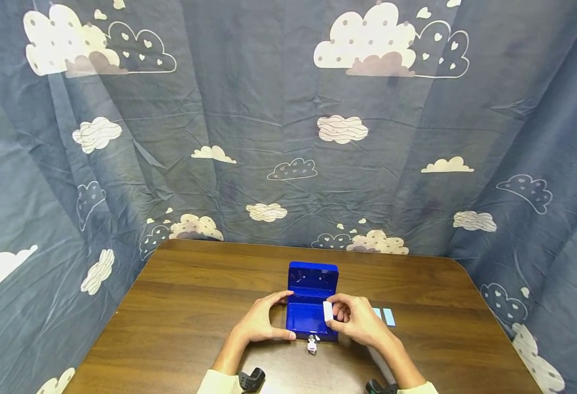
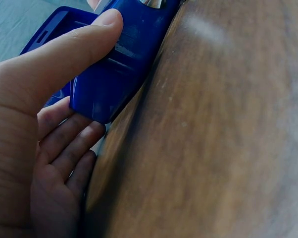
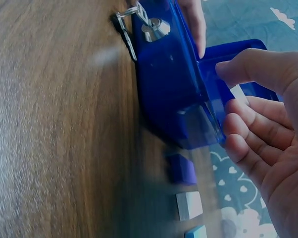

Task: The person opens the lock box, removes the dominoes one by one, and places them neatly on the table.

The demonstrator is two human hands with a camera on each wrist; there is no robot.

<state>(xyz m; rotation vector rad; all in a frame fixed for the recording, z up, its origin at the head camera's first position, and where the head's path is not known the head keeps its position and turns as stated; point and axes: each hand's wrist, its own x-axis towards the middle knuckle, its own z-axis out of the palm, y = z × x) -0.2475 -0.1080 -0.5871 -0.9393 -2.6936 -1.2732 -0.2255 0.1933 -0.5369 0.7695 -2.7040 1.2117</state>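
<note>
A small blue metal cash box (image 1: 312,331) stands on the table with its lid (image 1: 313,276) raised at the back. Keys (image 1: 312,346) hang from the lock on its front. My left hand (image 1: 261,322) holds the box by its left side, thumb at the front corner and fingers toward the hinge; the left wrist view shows its thumb (image 2: 74,54) on the blue wall. My right hand (image 1: 359,320) pinches a small white rectangular block (image 1: 328,311) upright over the right part of the box. In the right wrist view the fingers hide most of that block (image 3: 239,94).
Right of the box lie light blue pieces (image 1: 388,317), partly behind my right hand. The right wrist view shows a purple block (image 3: 182,169) and a white-grey block (image 3: 189,205) in a row. A cloud-patterned curtain (image 1: 249,137) hangs behind the wooden table (image 1: 180,306).
</note>
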